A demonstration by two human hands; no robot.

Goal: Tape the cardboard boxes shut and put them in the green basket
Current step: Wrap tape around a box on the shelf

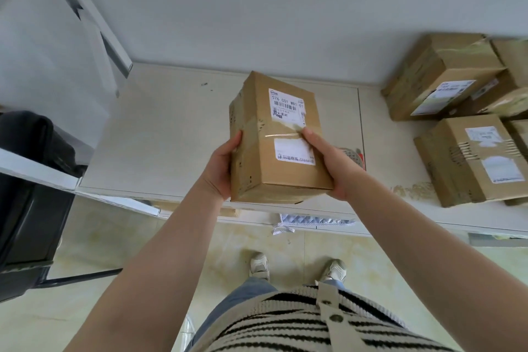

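Both hands grasp one cardboard box (278,137), lifted clear above the white table (160,134): the left hand (221,168) is curled round its left side with the thumb on the front edge, and the right hand (328,163) cups the right side and lower corner, its thumb lying along the clear tape band (281,130) that crosses the labelled top face. That band looks already laid, so my reading is that the step is either pressing the tape down or carrying the box off; running the thumb firmly along the band and over both edges would seat it well, with the left hand bracing against the push. The box is tilted, so keep the palms low on its sides to stop it slipping. The green basket does not show here, so the way to it cannot be judged. Other taped boxes (468,123) are stacked at the table's right end, well apart from the held one; the tabletop under and left of it is open, a dark chair (31,180) stands at the left, and the floor around the person's shoes (297,267) gives room to step back
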